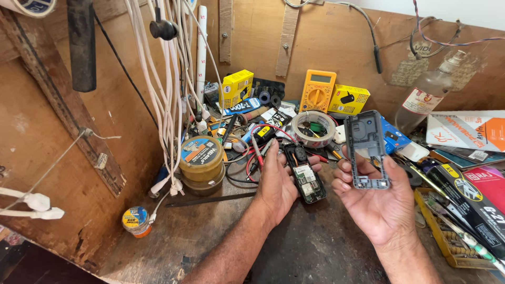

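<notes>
Head view, left hand [279, 181] cradling phone board [305, 176], right hand [373, 202] raised

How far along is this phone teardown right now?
Done: the grey housing frame is off, held apart in the right hand. In hand: the left hand holds the phone body, circuit board exposed. Left: the board is not yet lifted out.

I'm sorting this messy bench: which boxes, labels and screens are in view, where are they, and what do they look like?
Small yellow box: back wall, left of centre, upright.
Yellow multimeter: against the back wall, grey screen, orange dial.
Second yellow box: right of the multimeter, black picture.
Clear bottle: leaning at right, white and red label.
Round tin: beside the left hand, blue and orange lid label.
</notes>
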A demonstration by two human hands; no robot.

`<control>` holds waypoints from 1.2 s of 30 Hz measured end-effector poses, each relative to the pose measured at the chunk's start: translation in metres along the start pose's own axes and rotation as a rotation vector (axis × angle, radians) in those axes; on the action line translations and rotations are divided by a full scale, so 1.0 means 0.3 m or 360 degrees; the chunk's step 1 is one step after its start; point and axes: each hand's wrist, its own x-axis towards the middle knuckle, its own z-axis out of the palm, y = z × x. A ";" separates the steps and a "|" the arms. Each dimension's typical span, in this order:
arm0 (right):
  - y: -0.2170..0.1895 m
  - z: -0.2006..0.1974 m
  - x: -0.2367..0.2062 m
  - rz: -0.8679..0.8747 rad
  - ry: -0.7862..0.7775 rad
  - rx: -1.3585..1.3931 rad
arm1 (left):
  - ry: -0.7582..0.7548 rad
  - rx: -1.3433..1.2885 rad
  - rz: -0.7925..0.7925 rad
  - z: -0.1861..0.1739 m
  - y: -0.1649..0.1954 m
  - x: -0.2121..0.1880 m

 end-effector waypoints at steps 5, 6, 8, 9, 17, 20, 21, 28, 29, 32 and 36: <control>0.024 -0.012 0.014 -0.0199 0.0317 -0.0467 | 0.0016 0.0004 -0.0019 0.000 0.001 0.003; 0.029 -0.014 0.015 -0.0234 0.0372 -0.0570 | 0.0023 0.0000 -0.0020 0.000 0.001 0.003; 0.033 -0.017 0.011 -0.0243 0.0343 -0.0660 | 0.0035 -0.0010 -0.0012 0.001 -0.003 0.005; 0.035 -0.016 0.010 -0.0246 0.0328 -0.0704 | 0.0042 -0.0015 -0.0007 0.001 -0.004 0.005; 0.095 0.045 0.012 -0.0443 0.0389 -0.1466 | -0.0004 -0.0018 0.0012 -0.009 -0.020 0.012; 0.133 0.080 0.008 -0.0608 0.0471 -0.1991 | 0.0011 -0.0054 0.0057 -0.011 -0.026 0.014; 0.142 0.090 0.006 -0.0669 0.0509 -0.2182 | 0.0023 -0.0065 0.0076 -0.011 -0.029 0.013; 0.169 0.125 -0.010 -0.0955 0.0567 -0.2916 | -0.0011 -0.0094 0.0015 -0.015 -0.029 0.014; 0.169 0.125 -0.011 -0.0972 0.0561 -0.2933 | -0.0008 -0.0089 0.0007 -0.015 -0.029 0.015; 0.173 0.126 -0.008 -0.1037 0.0562 -0.2985 | -0.0023 -0.0091 0.0007 -0.015 -0.029 0.020; 0.179 0.124 -0.006 -0.0992 0.0564 -0.2953 | -0.0019 -0.0100 0.0020 -0.015 -0.029 0.018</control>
